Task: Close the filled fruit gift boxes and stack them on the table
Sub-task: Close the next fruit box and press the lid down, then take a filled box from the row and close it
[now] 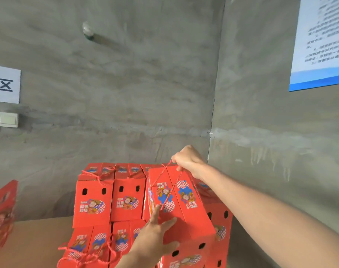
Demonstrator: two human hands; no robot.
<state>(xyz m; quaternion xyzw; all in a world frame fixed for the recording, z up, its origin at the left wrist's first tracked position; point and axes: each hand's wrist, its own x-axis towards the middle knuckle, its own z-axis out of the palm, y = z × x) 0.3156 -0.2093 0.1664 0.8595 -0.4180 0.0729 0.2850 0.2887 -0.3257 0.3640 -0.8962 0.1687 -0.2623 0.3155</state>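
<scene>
A closed red gift box (186, 211) with a blue and white cartoon print hangs tilted above the right side of a stack of like red boxes (108, 206). My right hand (188, 161) is closed on its red rope handle (164, 182) at the top. My left hand (157, 235) presses against the box's lower near corner, fingers spread along its side. The stack stands in two visible layers on a brown table (35, 240) in the wall corner, and the box's underside is hidden.
More red boxes (2, 215) sit at the left edge. Grey concrete walls meet in a corner right behind the stack. A white sign (4, 84), a light switch (8, 119) and a blue-edged poster (321, 41) hang on the walls.
</scene>
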